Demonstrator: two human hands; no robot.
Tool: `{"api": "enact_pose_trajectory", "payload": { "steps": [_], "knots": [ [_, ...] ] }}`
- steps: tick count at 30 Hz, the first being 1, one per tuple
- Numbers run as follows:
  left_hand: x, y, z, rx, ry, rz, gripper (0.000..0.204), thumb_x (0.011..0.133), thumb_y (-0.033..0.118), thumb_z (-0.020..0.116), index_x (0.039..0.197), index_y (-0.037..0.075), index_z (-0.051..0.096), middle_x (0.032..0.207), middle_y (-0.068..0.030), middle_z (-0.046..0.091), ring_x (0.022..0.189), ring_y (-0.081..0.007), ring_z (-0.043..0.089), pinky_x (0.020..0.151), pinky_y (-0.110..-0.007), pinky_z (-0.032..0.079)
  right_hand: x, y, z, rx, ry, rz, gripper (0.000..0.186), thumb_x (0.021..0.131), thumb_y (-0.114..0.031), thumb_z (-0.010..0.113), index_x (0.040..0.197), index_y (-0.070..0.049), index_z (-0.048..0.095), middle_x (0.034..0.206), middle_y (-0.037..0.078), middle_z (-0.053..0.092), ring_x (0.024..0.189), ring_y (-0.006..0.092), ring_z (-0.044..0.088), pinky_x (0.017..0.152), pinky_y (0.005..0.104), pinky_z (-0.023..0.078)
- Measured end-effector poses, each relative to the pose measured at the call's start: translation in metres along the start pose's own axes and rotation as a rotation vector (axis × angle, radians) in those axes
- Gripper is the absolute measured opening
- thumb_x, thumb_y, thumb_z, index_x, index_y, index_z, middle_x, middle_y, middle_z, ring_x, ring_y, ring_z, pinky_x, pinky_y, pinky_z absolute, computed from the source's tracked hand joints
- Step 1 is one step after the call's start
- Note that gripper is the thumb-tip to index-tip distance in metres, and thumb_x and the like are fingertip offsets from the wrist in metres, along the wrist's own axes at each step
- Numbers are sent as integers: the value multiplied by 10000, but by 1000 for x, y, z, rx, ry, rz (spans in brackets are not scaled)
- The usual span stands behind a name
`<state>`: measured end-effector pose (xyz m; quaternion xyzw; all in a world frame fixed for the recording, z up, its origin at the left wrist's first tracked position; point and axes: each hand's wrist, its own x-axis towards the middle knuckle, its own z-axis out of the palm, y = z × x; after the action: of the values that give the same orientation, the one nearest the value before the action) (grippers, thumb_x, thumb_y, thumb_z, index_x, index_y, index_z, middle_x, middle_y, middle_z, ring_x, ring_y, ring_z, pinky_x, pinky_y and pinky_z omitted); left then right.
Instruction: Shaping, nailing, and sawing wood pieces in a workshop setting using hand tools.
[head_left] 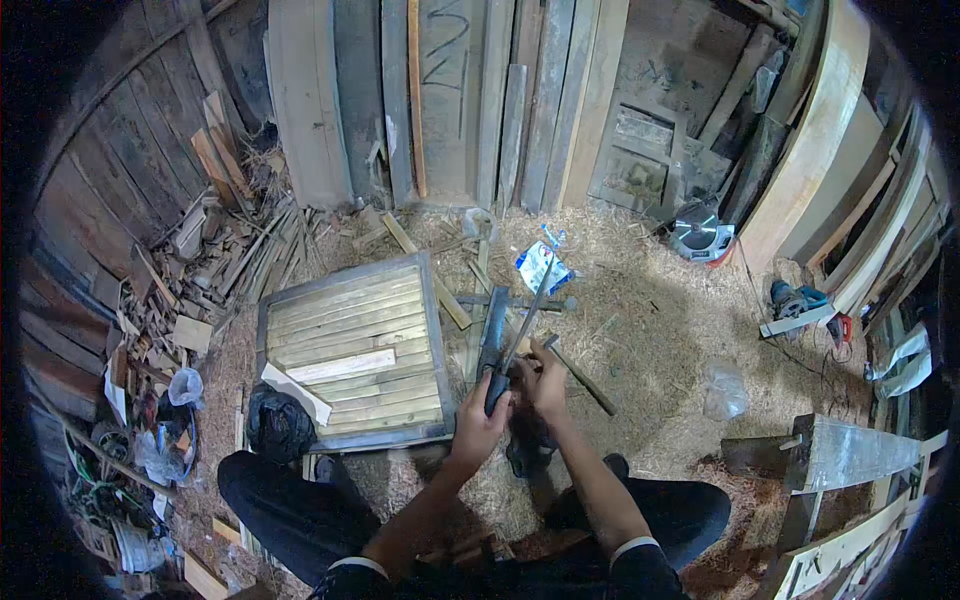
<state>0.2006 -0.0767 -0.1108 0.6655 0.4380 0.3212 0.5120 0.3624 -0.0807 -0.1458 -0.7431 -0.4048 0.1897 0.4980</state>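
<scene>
My left hand (482,418) is closed around the black handle (495,394) of a tool whose long, thin metal shaft (537,295) slants up and away. A broad, dark, flat bar (492,332) rises just left of the shaft, at my left fingers; whether that hand also holds it I cannot tell. Close beside, my right hand (545,385) has its fingers curled in near the lower shaft, and what they grip is hidden. A hammer-like tool with a wooden handle (588,380) lies on the floor past my right hand.
A slatted wooden panel (433,345) with loose strips on it lies left of my hands, by a black plastic bag (282,422). A blue-and-white packet (545,268), a circular saw (700,235) and another power tool (795,300) sit among shavings. Scrap wood (193,332) heaps up at left.
</scene>
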Motion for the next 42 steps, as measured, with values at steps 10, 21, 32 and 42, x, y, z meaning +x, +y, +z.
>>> {"api": "enact_pose_trajectory", "payload": {
  "steps": [10, 21, 32, 42],
  "knots": [
    [-3, 4, -2, 108, 18, 187, 487, 941, 203, 635, 1317, -76, 501, 1125, -271, 621, 1039, -412, 622, 902, -425, 489, 5, 4, -1, -66, 14, -137, 368, 837, -51, 704, 1189, 22, 624, 999, 227, 665, 838, 331, 678, 736, 371, 527],
    [3, 5, 3, 268, 54, 364, 501, 934, 167, 647, 1357, -54, 493, 1059, -249, 638, 940, -382, 634, 844, -408, 502, 9, 20, 4, -19, 48, -88, 358, 824, -74, 726, 1150, 45, 642, 1002, 238, 681, 925, 370, 682, 810, 397, 532],
    [0, 5, -5, 191, 29, 256, 473, 949, 167, 620, 1355, -43, 497, 1166, -275, 614, 1041, -420, 622, 887, -426, 498, 8, 1, 3, 19, 25, -74, 336, 838, -55, 705, 1153, 41, 639, 994, 220, 685, 891, 344, 686, 789, 391, 533],
    [-3, 5, -3, 182, -17, 287, 480, 949, 167, 626, 1356, -47, 492, 1166, -276, 612, 1056, -413, 616, 898, -436, 490, 12, 10, 0, -26, -15, -87, 356, 830, -32, 700, 1172, 40, 633, 1068, 243, 675, 960, 361, 685, 819, 386, 543]
  ]
}}
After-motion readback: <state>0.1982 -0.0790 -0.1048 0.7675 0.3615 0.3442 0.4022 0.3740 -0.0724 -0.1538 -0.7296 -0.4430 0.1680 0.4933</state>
